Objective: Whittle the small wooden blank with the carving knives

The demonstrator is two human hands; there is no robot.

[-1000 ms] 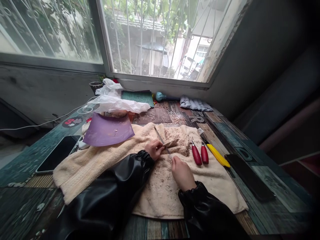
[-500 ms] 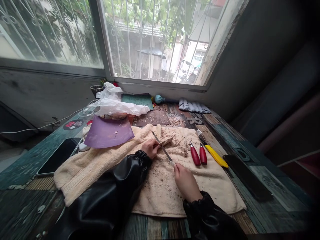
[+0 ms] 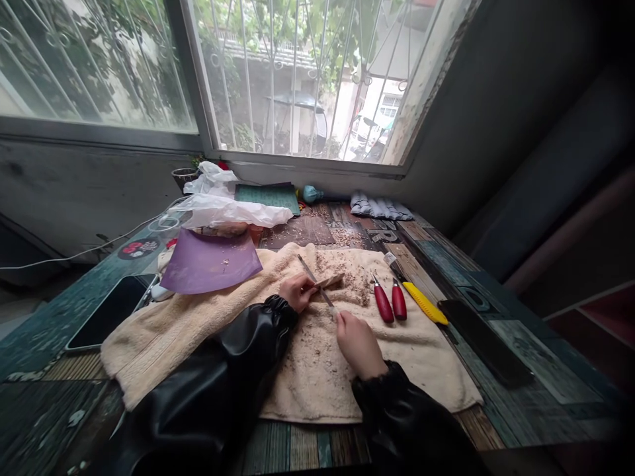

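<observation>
My left hand [image 3: 296,292] is closed on a small pointed piece of wood [image 3: 331,282], holding it just above the towel. My right hand [image 3: 358,340] grips the near end of a thin metal file [image 3: 309,271]. The file slants away to the upper left and crosses the wood close to my left fingertips; it appears to touch the wood. Beneath both hands lies a beige towel [image 3: 397,370] strewn with wood shavings. To the right rest two red-handled carving knives [image 3: 383,303] and a yellow utility knife [image 3: 425,304].
A purple sheet of sandpaper [image 3: 211,261] lies on the towel's left part, with a tablet [image 3: 112,311] beside it. A dark phone-like slab [image 3: 486,340] is at right. White plastic bags [image 3: 233,210], a green mat [image 3: 268,197] and a grey pad [image 3: 381,205] lie under the window.
My right hand has pushed the file slightly forward and left across the wood. My left hand keeps its hold. The whole view has shifted a little.
</observation>
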